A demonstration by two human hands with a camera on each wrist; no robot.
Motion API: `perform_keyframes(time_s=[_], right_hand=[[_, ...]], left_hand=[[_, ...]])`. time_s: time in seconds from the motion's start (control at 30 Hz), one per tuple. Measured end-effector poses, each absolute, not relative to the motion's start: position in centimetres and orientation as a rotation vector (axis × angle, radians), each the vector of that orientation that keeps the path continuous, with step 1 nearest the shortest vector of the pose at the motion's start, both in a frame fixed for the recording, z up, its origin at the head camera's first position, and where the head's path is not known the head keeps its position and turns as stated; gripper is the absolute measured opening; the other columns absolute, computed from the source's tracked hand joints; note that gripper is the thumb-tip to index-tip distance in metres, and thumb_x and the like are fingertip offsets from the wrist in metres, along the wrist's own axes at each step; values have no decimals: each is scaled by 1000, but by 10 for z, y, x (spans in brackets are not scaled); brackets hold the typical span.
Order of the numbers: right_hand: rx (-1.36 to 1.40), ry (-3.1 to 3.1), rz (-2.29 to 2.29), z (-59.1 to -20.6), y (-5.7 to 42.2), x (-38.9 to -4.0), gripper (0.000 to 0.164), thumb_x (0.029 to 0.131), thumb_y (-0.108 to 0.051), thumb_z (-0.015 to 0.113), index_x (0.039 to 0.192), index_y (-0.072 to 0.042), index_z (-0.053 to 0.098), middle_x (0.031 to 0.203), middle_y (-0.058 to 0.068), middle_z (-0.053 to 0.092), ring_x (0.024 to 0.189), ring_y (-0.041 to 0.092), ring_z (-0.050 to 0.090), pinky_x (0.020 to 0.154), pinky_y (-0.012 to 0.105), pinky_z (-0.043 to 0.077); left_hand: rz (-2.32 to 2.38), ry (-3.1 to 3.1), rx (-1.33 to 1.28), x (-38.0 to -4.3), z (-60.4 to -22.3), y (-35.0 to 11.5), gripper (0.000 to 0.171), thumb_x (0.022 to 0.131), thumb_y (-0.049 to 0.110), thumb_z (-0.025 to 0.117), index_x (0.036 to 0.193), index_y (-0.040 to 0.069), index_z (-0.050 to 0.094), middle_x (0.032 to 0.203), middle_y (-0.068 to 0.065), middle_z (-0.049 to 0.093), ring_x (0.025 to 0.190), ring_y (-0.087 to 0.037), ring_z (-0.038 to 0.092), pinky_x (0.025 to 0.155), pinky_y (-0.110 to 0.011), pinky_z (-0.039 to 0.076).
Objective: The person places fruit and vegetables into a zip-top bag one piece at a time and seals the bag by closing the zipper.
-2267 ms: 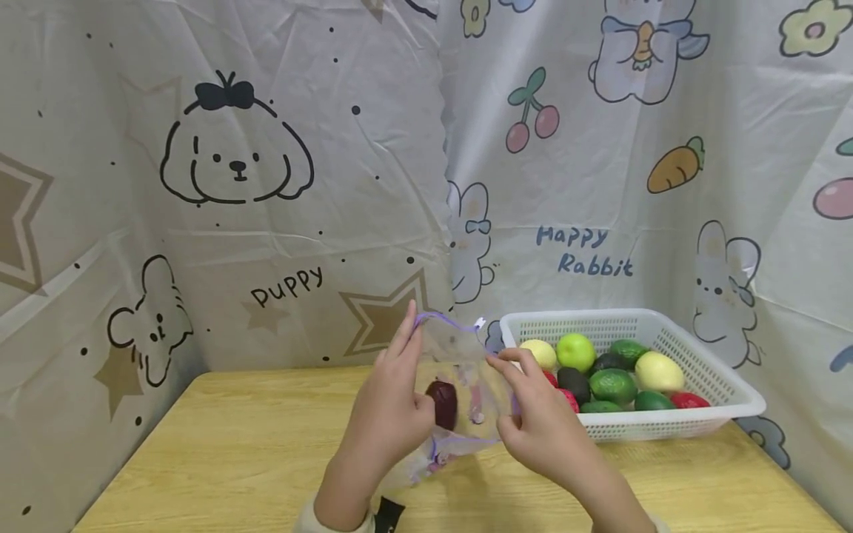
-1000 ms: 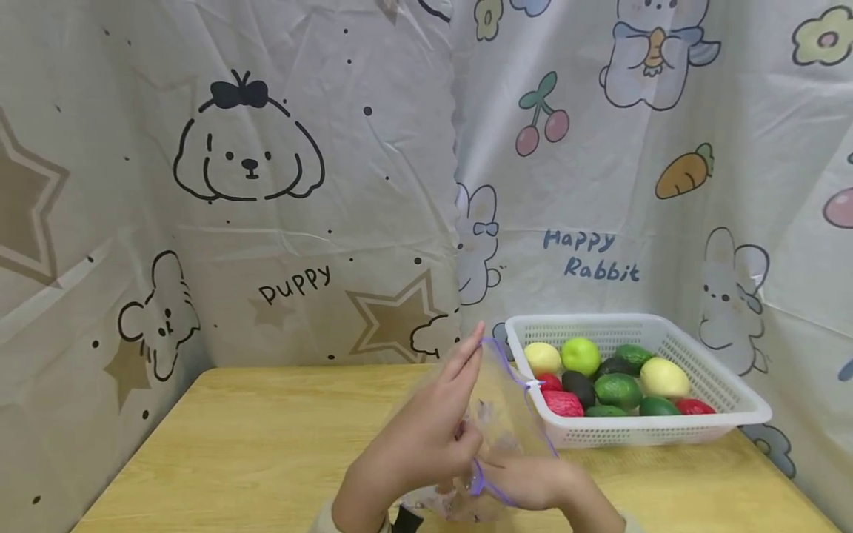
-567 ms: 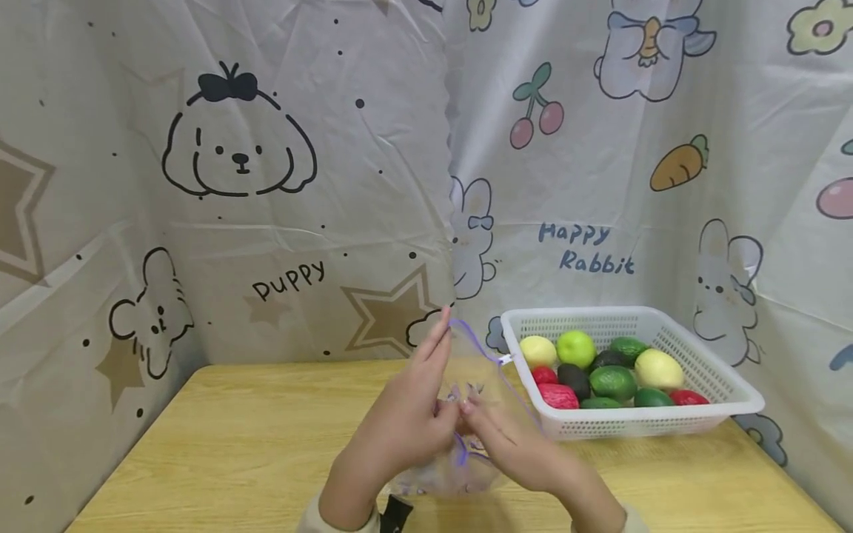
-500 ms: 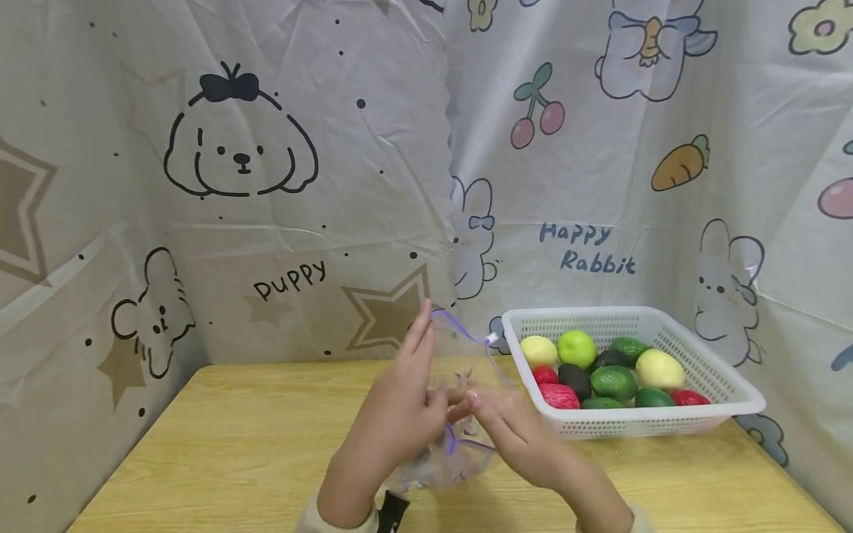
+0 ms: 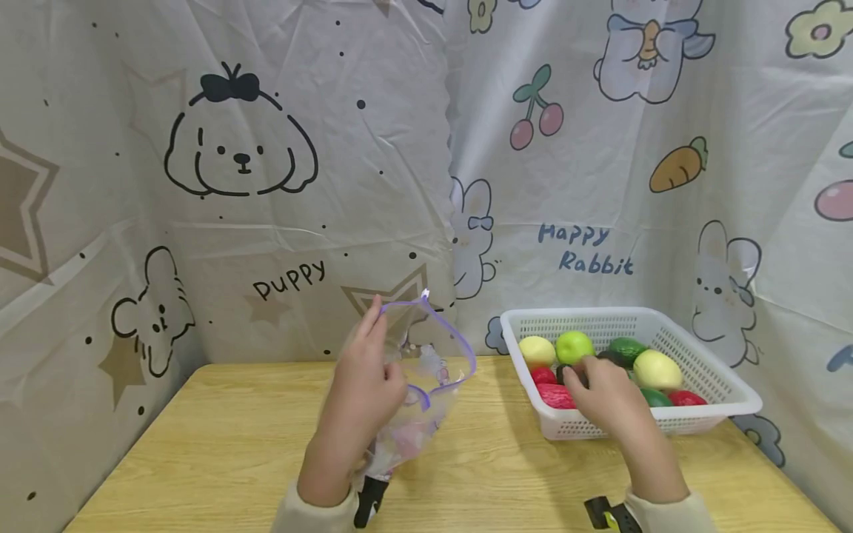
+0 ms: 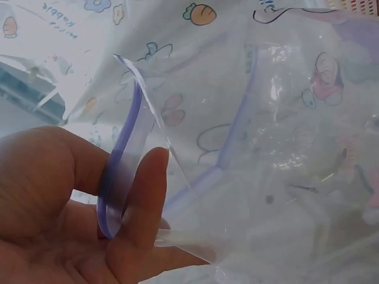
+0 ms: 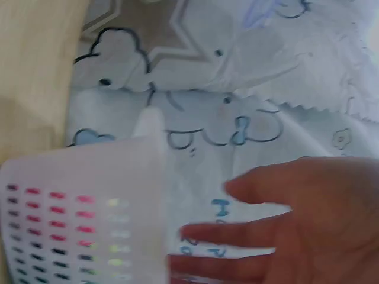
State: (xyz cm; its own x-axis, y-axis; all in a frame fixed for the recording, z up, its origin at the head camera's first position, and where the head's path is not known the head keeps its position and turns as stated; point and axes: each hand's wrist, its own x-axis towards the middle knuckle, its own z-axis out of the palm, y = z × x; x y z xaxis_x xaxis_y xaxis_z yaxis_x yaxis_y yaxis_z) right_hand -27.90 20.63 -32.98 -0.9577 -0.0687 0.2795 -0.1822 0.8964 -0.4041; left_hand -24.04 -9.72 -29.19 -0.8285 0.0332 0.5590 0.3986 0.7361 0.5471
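Note:
My left hand (image 5: 363,389) holds up a clear zip bag (image 5: 406,437) with a purple edge and small printed figures. Its mouth gapes toward the right. In the left wrist view, the thumb and fingers of the left hand (image 6: 133,219) pinch the bag (image 6: 290,142) at its purple edge. My right hand (image 5: 609,396) reaches over the front of a white basket, its fingertips at a dark avocado (image 5: 562,373). Seen from the right wrist, the right hand (image 7: 331,228) has its fingers spread beside the basket wall (image 7: 83,163), holding nothing.
The white slotted basket (image 5: 740,397) stands at the table's right. Inside are a green apple (image 5: 574,346), pale yellow fruits (image 5: 658,369), green avocados (image 5: 626,350) and red fruits (image 5: 555,396). A printed curtain (image 5: 373,185) hangs behind the wooden table (image 5: 233,437).
My right hand has left the bag and moved right to the basket. The left hand has shifted left with the bag. A dark red fruit seen at the bag earlier no longer shows.

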Motion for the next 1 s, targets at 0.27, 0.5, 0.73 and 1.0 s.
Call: perform_keyframes(time_s=[0.27,0.5,0.73,1.0], right_hand=[[111,-3057,583,-357,208,-295,49,93,-32,45,109,13,57,109,33,62,103,50,54,82,72,37],[-11,-2994,704,-361,206,-299,52,84,-31,60,112,13,57,107,30,63,103,45,54,84,74,32],[-69,-3017,651,-364,205,-301,49,85,-31,51,108,12,55,105,30,63,97,46,55,86,73,30],[-68,-2914,768,-365,206,-303,52,84,-26,52,120,11,52,112,30,62,103,47,53,85,73,30]], left_hand=[[-924,-2407,-370,-243,-298,-92,68,75,-5,50,141,-6,32,158,-9,19,139,-28,23,78,-35,47],[-914,-2404,-368,-245,-298,-92,69,74,-6,51,141,-7,32,157,-10,19,138,-29,24,81,-37,47],[-922,-2404,-371,-246,-298,-90,70,74,-6,51,141,-7,32,157,-12,20,138,-29,24,81,-37,48],[-921,-2393,-378,-245,-298,-89,69,73,-7,49,140,-8,33,157,-13,21,137,-29,25,70,-33,46]])
